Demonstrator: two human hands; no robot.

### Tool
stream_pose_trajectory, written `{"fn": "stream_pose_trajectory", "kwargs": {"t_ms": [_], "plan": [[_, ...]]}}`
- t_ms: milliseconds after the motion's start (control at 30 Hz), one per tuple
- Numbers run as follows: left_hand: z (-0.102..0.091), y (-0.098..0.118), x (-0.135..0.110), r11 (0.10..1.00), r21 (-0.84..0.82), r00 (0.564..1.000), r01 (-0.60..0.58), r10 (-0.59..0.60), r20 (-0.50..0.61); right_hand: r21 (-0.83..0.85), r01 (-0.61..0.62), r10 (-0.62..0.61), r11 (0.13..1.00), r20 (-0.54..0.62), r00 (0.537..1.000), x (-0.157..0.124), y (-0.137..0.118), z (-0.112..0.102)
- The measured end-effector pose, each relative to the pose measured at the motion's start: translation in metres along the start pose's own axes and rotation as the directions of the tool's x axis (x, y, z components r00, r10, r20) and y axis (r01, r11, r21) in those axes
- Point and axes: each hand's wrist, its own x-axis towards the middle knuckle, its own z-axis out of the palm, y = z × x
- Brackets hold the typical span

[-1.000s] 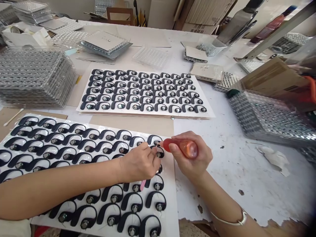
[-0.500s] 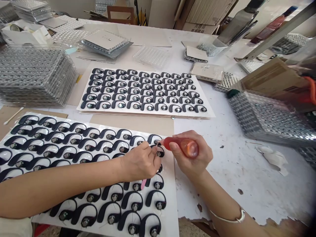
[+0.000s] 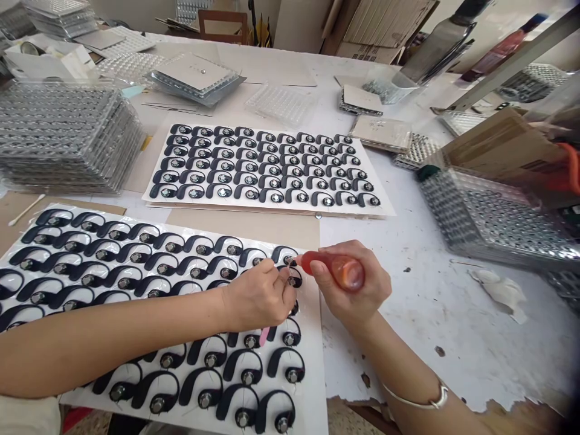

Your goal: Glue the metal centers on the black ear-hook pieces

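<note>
My right hand (image 3: 356,287) is wrapped round a small red squeeze bottle (image 3: 338,269). The bottle's nozzle points left at a black ear-hook piece (image 3: 289,258) near the right edge of the near white board (image 3: 312,362). Beside the nozzle, my left hand (image 3: 260,293) is closed on a slim tool with a pink end (image 3: 264,336); its tip is too small to make out. Rows of black hooks with round silver discs (image 3: 243,417) cover this board, and my left forearm hides some of them.
A second white board (image 3: 267,202) of similar hooks lies behind. Stacked clear trays (image 3: 67,139) stand at left, more trays (image 3: 498,211) at right. A crumpled tissue (image 3: 498,290) lies right of my hand, and a cotton swab (image 3: 26,210) at far left.
Both hands stay almost in place, with the nozzle still at the same hook. The whole view has shifted very slightly.
</note>
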Motion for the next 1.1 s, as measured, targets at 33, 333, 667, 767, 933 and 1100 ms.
{"fn": "stream_pose_trajectory", "kwargs": {"t_ms": [33, 333, 667, 767, 933, 1100], "plan": [[0.000, 0.000, 0.000, 1.000, -0.003, 1.000, 0.003, -0.003, 0.004, -0.006, 0.005, -0.005, 1.000, 0.002, 1.000, 0.000, 0.000, 0.000], [-0.001, 0.001, 0.001, 1.000, -0.016, 1.000, 0.020, -0.020, -0.002, 0.044, -0.010, 0.012, 0.999, -0.051, 0.999, -0.004, 0.002, -0.005], [0.001, 0.001, -0.002, 1.000, -0.009, 1.000, 0.022, -0.022, 0.014, 0.047, -0.046, 0.049, 0.998, -0.060, 0.997, -0.009, 0.010, -0.005], [0.000, 0.001, -0.001, 1.000, -0.006, 1.000, 0.024, -0.024, 0.008, 0.055, -0.047, 0.050, 0.997, -0.051, 0.997, -0.010, 0.011, -0.004], [0.000, 0.001, 0.001, 0.999, -0.024, 0.999, 0.035, -0.035, -0.010, 0.055, -0.035, 0.037, 0.998, -0.040, 0.999, -0.009, 0.008, -0.003], [-0.001, 0.001, 0.001, 0.999, -0.021, 0.999, 0.035, -0.035, -0.014, 0.059, -0.016, 0.019, 0.998, -0.037, 0.999, -0.007, 0.008, -0.002]]}}
